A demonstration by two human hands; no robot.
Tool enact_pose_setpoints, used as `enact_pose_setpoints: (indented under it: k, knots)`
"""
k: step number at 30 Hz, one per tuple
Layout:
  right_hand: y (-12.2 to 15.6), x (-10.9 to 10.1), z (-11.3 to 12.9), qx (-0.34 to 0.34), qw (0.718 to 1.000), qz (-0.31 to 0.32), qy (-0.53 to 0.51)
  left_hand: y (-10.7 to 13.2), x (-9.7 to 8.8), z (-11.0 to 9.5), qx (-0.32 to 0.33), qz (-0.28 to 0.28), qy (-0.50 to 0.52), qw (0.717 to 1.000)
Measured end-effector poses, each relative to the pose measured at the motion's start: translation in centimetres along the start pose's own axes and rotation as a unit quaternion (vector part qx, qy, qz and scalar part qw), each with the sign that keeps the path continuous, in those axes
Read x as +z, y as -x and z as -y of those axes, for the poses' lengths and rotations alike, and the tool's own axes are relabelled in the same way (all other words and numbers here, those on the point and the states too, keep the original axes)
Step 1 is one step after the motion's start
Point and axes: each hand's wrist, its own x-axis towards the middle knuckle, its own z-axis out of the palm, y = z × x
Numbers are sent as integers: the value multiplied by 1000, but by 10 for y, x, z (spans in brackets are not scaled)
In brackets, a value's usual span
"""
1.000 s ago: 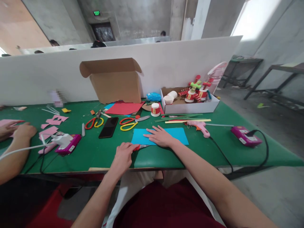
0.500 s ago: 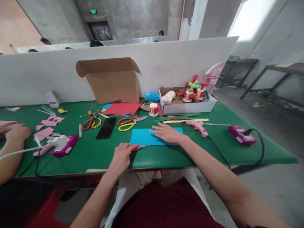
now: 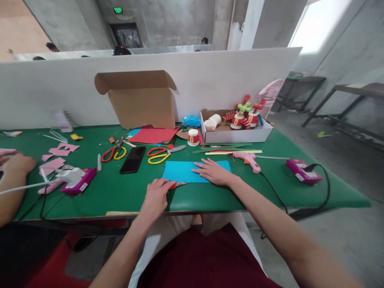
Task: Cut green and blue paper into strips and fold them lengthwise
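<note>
A sheet of blue paper (image 3: 175,171) lies flat on the green table. My right hand (image 3: 214,172) rests on its right half with the fingers spread. Below the paper's near left edge, my left hand (image 3: 156,195) is closed around a red utility knife (image 3: 173,185). The knife's pale blade points right along the near edge of the sheet; its grip is mostly hidden in my palm. Scissors with red and yellow handles (image 3: 159,156) lie just beyond the paper's left end, beside a black phone (image 3: 133,160).
A pink glue gun (image 3: 250,160) and purple power box (image 3: 303,171) sit right, with cords trailing. Behind stand a paper cup (image 3: 193,137) and a white box (image 3: 237,137) of crafts. Pliers (image 3: 115,152) and another purple box (image 3: 79,182) lie left, near another person's hand (image 3: 21,163).
My right hand has slid slightly right across the blue paper. My left hand and the knife have shifted slightly right along the near edge. The view has moved a little.
</note>
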Motion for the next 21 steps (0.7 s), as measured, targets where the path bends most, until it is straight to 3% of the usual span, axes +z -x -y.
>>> enact_pose_setpoints:
  k: [21]
  knots:
    - [0,2,-2,-9,1000,-10,13,-3,-2,-6,11,15,13,1000]
